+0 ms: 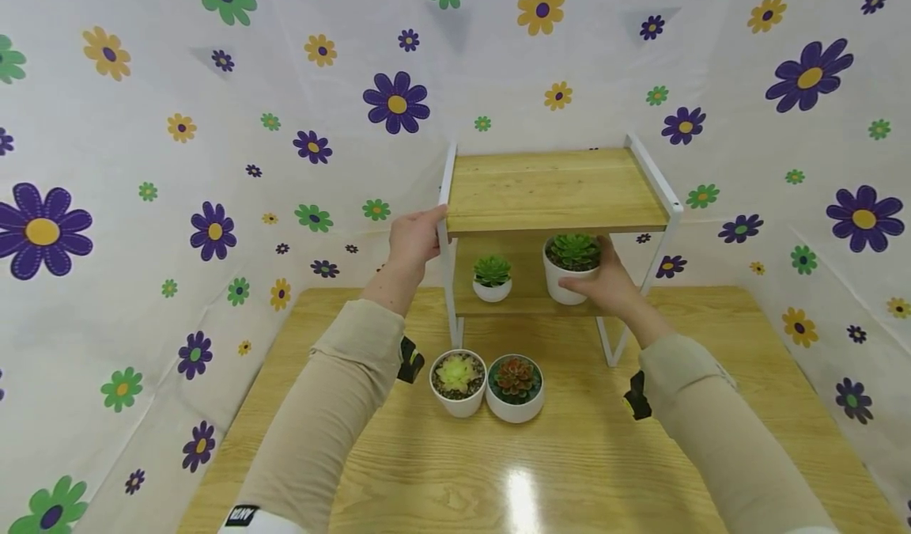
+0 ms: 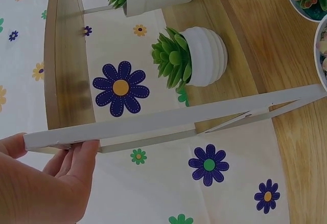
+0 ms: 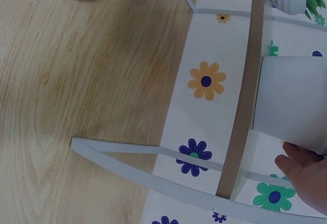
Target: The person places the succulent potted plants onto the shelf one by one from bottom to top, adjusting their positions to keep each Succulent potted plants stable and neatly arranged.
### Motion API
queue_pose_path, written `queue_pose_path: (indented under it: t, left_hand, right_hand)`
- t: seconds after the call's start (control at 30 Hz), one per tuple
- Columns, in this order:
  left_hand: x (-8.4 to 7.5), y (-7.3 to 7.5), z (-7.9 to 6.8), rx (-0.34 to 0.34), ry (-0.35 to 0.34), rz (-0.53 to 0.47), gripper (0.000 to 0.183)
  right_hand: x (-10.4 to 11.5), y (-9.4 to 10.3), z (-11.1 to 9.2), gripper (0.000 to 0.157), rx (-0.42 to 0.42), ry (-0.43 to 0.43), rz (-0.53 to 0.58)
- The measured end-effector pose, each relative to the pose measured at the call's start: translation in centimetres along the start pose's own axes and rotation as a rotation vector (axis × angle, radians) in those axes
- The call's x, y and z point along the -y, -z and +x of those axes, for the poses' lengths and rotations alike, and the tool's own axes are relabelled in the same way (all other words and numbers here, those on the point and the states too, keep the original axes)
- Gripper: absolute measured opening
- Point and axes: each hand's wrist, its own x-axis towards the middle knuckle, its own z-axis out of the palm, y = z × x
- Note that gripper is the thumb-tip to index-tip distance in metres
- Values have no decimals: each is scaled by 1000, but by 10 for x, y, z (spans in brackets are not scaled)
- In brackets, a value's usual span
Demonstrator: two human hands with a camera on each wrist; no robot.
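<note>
The sleeves (image 1: 320,423) lie nearest. The right hand (image 1: 608,285) is curled round the large pot (image 3: 291,98), thumb in front, at the lower board (image 1: 525,295) of the rack (image 1: 555,190), right of centre; I cannot tell whether its base bears fully, so better release only once it sits flat behind the front edge. The left hand (image 1: 415,237) pinches the rack's top front-left corner, a sensible brace. The small pot (image 1: 492,290) stands towards the board's left end, clearance worth keeping.
</note>
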Motion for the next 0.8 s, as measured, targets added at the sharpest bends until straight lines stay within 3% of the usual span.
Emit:
queue_pose_path:
  t: [0.27, 0.57, 0.67, 0.8]
  left_hand:
    - [-3, -1, -1, 2, -9, 19, 42]
    - [-1, -1, 2, 7, -9, 23, 46]
    - [-1, -1, 2, 8, -21, 30, 45]
    - [0, -1, 1, 14, -31, 44, 45]
  right_hand:
    - [5, -1, -13, 112, -33, -40, 35]
    - [-12, -27, -58, 95, -256, -18, 73]
    - [-26, -37, -72, 84, -336, 35, 133]
    - [-46, -54, -86, 67, -442, 165, 98]
